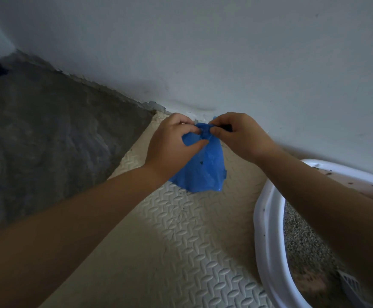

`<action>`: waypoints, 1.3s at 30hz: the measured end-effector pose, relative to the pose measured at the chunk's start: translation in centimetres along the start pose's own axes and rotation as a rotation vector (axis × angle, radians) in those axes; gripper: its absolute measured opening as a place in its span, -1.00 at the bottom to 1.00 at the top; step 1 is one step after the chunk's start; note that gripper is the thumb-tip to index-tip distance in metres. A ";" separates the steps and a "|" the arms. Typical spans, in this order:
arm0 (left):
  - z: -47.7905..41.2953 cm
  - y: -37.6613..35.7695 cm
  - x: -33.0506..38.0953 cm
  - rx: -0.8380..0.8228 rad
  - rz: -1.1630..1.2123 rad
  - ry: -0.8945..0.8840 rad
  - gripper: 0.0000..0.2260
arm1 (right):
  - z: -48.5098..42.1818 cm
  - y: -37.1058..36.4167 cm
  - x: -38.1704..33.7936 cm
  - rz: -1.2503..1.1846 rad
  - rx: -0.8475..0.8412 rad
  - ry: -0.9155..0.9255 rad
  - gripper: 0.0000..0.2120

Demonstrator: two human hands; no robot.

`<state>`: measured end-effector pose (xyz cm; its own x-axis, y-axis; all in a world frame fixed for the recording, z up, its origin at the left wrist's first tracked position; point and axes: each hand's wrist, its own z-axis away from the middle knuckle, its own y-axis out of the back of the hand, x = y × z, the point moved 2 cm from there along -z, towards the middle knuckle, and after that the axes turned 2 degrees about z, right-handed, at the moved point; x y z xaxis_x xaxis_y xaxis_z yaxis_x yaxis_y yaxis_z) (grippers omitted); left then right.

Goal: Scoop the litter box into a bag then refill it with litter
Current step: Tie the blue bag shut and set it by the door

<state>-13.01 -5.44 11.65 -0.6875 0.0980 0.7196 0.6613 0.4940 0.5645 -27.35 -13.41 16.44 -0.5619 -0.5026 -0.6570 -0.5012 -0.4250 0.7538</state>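
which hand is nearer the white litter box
Right. The right hand pinches the blue bag up-left of the litter box; the left hand grips it farther left.

Blue bag [203,170]: centre, over cream foam mat [181,241]; neck gathered, pinched between left grip [172,138] and right grip [236,134].
White litter box [267,241]: near right, holding grey litter [303,245] and a grey scoop [349,285].
Concrete floor [37,141]: left.
Pale wall [247,52]: far.

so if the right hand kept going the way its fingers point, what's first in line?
The blue bag, whose gathered top the right hand is pinching; just beyond it, likely the left hand, though depth is unclear.
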 end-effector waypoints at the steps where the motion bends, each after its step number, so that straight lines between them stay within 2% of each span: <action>1: 0.0 -0.1 0.1 0.009 0.002 0.014 -0.85 | 0.1 0.0 -0.1 0.001 0.007 0.000 -0.83; 4: 0.0 -0.3 0.4 0.024 0.002 0.029 -0.97 | 0.3 0.1 0.0 -0.008 0.040 0.010 -0.84; 8: 0.0 0.1 0.8 0.045 0.014 0.022 -0.92 | 0.2 -0.1 0.4 0.042 0.095 0.042 -0.84; 15: -0.6 0.4 0.4 -0.093 0.011 0.040 -0.72 | 0.1 -0.6 0.5 0.139 0.172 0.125 -0.82; 19: 0.1 0.6 0.6 -0.076 -0.017 -0.010 -0.84 | -0.1 -0.4 0.5 0.120 0.198 0.107 -0.83; 23: 0.0 0.9 0.5 -0.069 0.059 0.111 -0.84 | 0.1 -0.4 0.5 0.119 0.179 0.100 -0.82; 27: 0.2 0.8 0.8 -0.131 0.035 0.117 -0.92 | 0.3 -0.4 0.0 0.052 0.118 0.042 -0.83; 31: 0.6 0.1 1.3 -0.178 -0.050 0.125 -0.72 | 0.0 -0.4 -0.1 0.005 0.031 0.002 -0.81; 35: 0.5 0.0 1.6 -0.104 -0.109 0.099 -0.87 | 0.0 -0.2 0.0 -0.031 0.003 -0.022 -0.79; 39: 0.5 0.3 2.0 -0.059 -0.127 0.071 -0.94 | 0.0 -0.2 0.3 -0.019 0.018 -0.026 -0.80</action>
<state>-14.32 -4.63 13.01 -0.7452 -0.0250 0.6664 0.5879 0.4469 0.6743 -27.45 -13.48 16.09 -0.5686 -0.4748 -0.6718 -0.5236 -0.4210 0.7407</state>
